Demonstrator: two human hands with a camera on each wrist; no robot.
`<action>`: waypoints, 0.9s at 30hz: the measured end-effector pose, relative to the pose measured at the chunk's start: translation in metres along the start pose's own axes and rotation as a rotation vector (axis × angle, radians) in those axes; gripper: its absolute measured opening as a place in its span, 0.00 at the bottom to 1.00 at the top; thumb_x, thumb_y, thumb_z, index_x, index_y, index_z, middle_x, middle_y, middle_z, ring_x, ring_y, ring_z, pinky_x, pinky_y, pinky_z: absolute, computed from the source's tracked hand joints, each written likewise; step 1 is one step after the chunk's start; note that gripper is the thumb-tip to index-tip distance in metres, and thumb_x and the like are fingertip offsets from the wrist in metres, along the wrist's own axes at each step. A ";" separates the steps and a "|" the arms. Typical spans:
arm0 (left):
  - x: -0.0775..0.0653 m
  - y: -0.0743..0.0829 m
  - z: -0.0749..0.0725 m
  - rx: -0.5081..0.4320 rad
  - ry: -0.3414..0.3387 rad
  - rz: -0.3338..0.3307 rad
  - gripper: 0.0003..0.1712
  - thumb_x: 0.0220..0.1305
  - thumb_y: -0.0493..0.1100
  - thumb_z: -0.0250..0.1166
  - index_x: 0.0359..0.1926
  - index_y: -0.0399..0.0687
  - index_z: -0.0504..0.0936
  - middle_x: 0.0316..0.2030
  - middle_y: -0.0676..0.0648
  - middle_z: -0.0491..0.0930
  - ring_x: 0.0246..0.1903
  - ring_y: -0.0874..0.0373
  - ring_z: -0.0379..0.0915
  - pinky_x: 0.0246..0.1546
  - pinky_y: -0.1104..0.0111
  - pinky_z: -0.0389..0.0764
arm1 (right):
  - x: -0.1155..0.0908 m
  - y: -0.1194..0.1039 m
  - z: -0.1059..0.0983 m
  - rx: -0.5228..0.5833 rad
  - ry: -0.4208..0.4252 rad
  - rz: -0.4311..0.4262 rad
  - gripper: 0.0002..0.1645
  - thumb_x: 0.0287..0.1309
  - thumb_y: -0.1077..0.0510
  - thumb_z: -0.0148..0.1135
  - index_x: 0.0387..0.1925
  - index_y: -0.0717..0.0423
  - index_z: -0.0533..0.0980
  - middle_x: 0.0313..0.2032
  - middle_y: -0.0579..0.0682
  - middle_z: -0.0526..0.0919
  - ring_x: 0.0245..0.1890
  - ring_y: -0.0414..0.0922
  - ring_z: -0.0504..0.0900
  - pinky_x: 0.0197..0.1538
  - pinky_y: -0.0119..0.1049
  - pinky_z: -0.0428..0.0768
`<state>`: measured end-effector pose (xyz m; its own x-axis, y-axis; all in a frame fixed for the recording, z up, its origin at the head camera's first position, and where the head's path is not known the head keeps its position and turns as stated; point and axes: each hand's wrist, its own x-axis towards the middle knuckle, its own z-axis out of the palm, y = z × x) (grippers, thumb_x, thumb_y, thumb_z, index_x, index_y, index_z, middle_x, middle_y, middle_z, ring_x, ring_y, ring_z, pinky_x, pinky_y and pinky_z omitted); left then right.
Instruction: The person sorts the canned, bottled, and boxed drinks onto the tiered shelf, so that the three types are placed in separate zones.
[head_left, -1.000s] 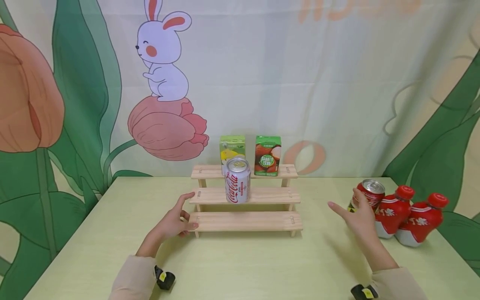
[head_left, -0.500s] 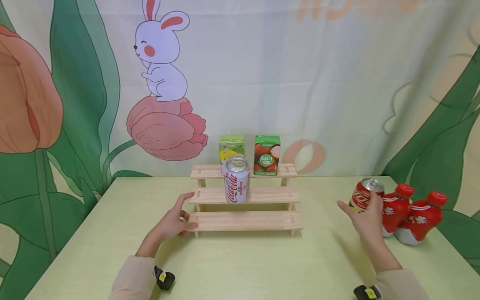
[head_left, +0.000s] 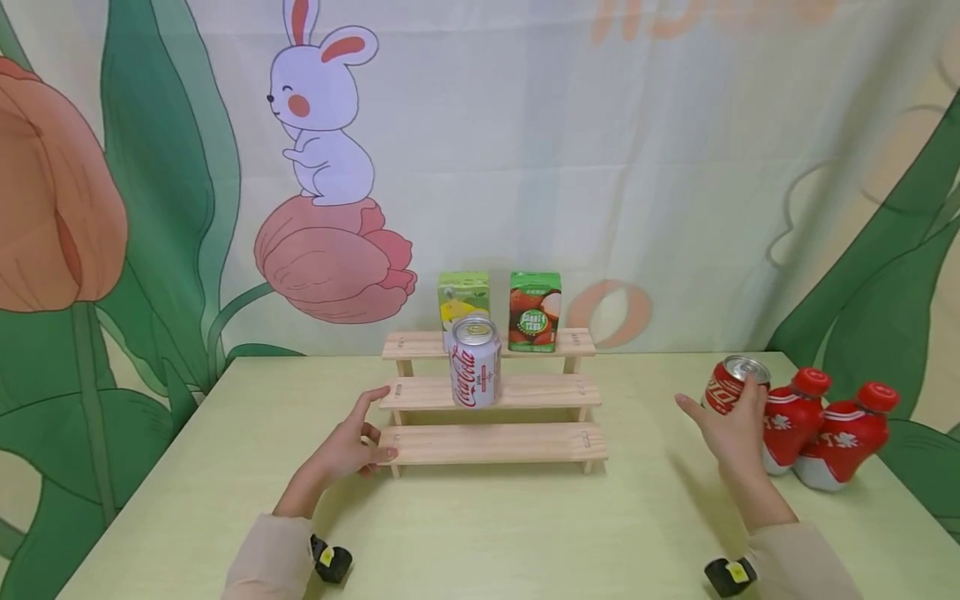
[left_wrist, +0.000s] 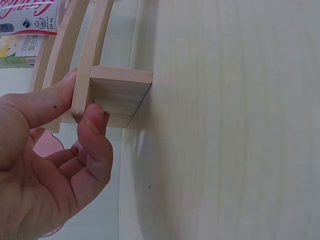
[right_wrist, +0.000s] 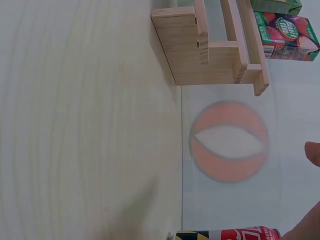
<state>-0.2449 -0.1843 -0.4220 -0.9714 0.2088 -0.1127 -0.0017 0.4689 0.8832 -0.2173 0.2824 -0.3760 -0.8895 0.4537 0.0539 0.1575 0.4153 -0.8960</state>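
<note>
A: Shifted rightward since one second earlier: the right hand (head_left: 735,440), now alongside the red can (head_left: 723,390), right side of frame.
B: Grasping?
A: Apparently not; thumb stretched out, clear of the can. At centre left, the left hand (head_left: 349,443), pinching the lowest tier of the wooden rack (head_left: 491,444).
B: Foreseeable failures?
A: Possibly toppling the nearer red bottle (head_left: 791,423), owing to fingers crowding just beside it. Also possibly dropping the can after one-sided contact, or, through a tug from the left, unsettling the silver can (head_left: 475,368) on the middle tier.
</note>
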 end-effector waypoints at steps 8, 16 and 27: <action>-0.002 0.002 -0.001 -0.004 -0.011 0.020 0.51 0.51 0.33 0.67 0.68 0.65 0.47 0.30 0.40 0.70 0.19 0.53 0.70 0.17 0.66 0.72 | 0.001 -0.002 0.007 0.033 -0.029 -0.029 0.60 0.53 0.47 0.63 0.69 0.58 0.31 0.68 0.61 0.35 0.67 0.59 0.39 0.62 0.58 0.46; -0.002 0.002 -0.001 0.007 -0.005 0.004 0.51 0.51 0.33 0.67 0.67 0.66 0.47 0.31 0.40 0.70 0.19 0.53 0.71 0.18 0.66 0.72 | 0.010 0.002 0.008 0.091 0.050 0.025 0.58 0.54 0.47 0.61 0.69 0.53 0.30 0.68 0.58 0.38 0.67 0.57 0.39 0.62 0.58 0.52; -0.002 0.002 -0.001 -0.008 -0.015 0.025 0.50 0.52 0.33 0.67 0.67 0.64 0.47 0.30 0.40 0.70 0.19 0.52 0.71 0.17 0.65 0.72 | 0.041 0.009 0.014 0.103 0.135 0.137 0.64 0.51 0.39 0.60 0.68 0.51 0.24 0.69 0.56 0.28 0.68 0.54 0.29 0.65 0.53 0.42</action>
<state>-0.2430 -0.1852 -0.4197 -0.9675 0.2332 -0.0977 0.0204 0.4569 0.8893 -0.2587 0.2939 -0.3880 -0.7960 0.6050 -0.0192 0.2225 0.2629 -0.9388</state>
